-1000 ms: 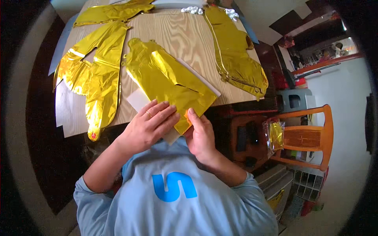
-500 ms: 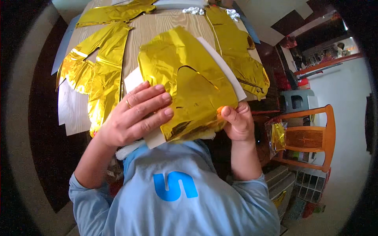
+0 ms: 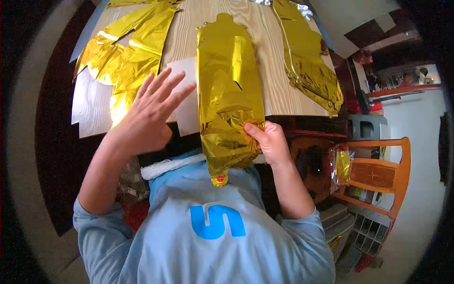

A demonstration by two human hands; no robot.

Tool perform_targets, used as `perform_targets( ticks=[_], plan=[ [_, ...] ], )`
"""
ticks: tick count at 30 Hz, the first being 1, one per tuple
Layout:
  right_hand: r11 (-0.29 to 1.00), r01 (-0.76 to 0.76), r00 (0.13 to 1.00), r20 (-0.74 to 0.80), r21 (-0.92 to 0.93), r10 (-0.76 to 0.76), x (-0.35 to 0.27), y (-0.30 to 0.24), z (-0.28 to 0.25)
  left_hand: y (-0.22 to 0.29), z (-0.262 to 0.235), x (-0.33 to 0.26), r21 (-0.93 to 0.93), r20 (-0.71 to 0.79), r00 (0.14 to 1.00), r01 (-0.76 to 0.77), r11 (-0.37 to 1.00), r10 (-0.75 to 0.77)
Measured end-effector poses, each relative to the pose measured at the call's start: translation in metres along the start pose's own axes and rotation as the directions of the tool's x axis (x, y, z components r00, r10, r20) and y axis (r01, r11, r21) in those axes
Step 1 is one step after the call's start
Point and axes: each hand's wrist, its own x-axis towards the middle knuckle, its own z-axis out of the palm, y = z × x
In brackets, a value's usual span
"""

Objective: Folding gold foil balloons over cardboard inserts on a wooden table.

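Note:
A flat gold foil balloon stretches from the wooden table toward me, a rounded tab at its far end. Its near end, with a small red mark, hangs past the table edge in front of my shirt. My right hand pinches its right edge near the lower end, thumb on top; the fingers underneath are hidden. To its left, my left hand is raised with fingers spread and nothing in it. Between that hand and the balloon lies a white card, partly covered by the balloon.
More flat gold foil balloons lie on the table, one at the left and another at the right. A wooden chair stands to the right, with a clear bag of gold foil on it. Behind is a grey-green stool.
The balloon I hold has gone from a wide, short shape over the white card to a long narrow strip. My left hand has lifted off it and spread its fingers. The right keeps its pinch.

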Motion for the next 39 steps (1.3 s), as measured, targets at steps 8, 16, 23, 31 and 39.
perform_targets(
  ticks=[8,16,23,31,39],
  plan=[
    [0.994,0.039,0.997,0.066,-0.105,-0.032,0.009,-0.013,0.010,0.003,0.043,-0.015,-0.129,-0.210,0.975,-0.105,0.986,0.076],
    [0.992,0.025,0.999,-0.044,-0.123,-0.031,0.009,-0.009,0.010,-0.011,0.028,0.005,-0.285,-0.088,0.987,-0.156,0.946,0.136],
    [0.987,0.008,0.993,-0.112,-0.159,-0.026,0.012,0.003,0.002,0.013,0.026,0.008,-0.106,-0.208,0.964,-0.193,0.975,0.168],
    [-0.046,0.097,0.670,0.100,-0.994,-0.736,-0.017,-0.036,0.014,0.010,0.068,0.006,-0.059,-0.381,0.909,-0.205,0.977,0.167],
    [-0.384,0.479,0.580,0.614,-0.789,-0.536,0.029,-0.024,0.014,0.008,0.074,0.006,-0.022,-0.420,0.885,-0.234,0.972,0.203]
  ],
)
